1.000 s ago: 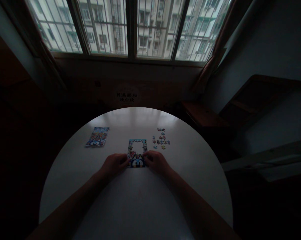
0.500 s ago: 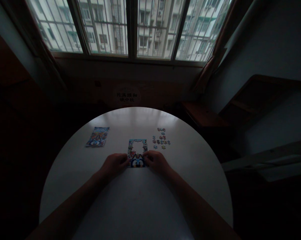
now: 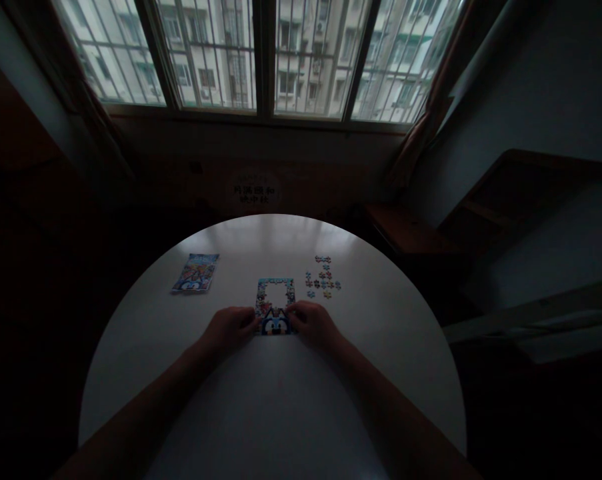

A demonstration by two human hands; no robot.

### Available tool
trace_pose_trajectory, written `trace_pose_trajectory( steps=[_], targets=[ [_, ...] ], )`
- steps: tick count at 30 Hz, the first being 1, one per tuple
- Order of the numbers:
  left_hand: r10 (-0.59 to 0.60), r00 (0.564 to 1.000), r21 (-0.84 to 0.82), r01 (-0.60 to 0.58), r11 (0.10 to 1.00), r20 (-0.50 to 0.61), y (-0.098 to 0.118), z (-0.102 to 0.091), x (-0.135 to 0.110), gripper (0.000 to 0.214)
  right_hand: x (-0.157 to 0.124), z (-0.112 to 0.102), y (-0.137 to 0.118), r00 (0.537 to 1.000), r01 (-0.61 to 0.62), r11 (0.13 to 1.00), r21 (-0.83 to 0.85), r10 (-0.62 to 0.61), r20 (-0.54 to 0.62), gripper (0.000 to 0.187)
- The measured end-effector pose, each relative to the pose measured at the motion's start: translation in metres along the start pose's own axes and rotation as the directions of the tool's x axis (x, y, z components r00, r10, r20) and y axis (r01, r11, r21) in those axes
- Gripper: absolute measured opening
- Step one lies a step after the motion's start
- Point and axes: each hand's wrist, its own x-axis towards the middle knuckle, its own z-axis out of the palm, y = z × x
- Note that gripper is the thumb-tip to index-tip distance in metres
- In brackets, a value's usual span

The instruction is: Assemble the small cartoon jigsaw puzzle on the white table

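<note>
A small jigsaw puzzle (image 3: 275, 301) lies flat in the middle of a round white table (image 3: 271, 400). Its border and lower part are filled in; the upper middle shows bare table. My left hand (image 3: 229, 327) rests at its lower left corner with fingers curled onto the edge. My right hand (image 3: 312, 323) sits at the lower right corner, fingertips pressed on the pieces there. Whether either hand pinches a loose piece is too dark to tell.
Several loose puzzle pieces (image 3: 323, 277) are scattered to the right of the puzzle. A colourful picture card (image 3: 195, 272) lies at the far left of the table. Behind the table are a barred window (image 3: 261, 53) and dark wooden furniture (image 3: 411, 230) at the right.
Almost nothing differs; my right hand's fingertips have crept slightly inward over the puzzle's lower right part.
</note>
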Motion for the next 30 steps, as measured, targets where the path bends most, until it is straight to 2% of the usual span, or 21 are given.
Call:
trace_pose_trajectory(
  steps=[13, 30],
  targets=[
    [-0.030, 1.000, -0.032, 0.030, 0.999, 0.004, 0.0014, -0.0007, 0.0000, 0.036, 0.0006, -0.0008, -0.0009, 1.000, 0.001, 1.000, 0.003, -0.001, -0.001, 0.018],
    [-0.011, 1.000, -0.020, 0.011, 1.000, -0.002, 0.0006, -0.0005, -0.0004, 0.034, 0.0004, -0.0018, -0.0026, 1.000, -0.011, 1.000, -0.011, 0.011, 0.004, 0.019]
  ],
)
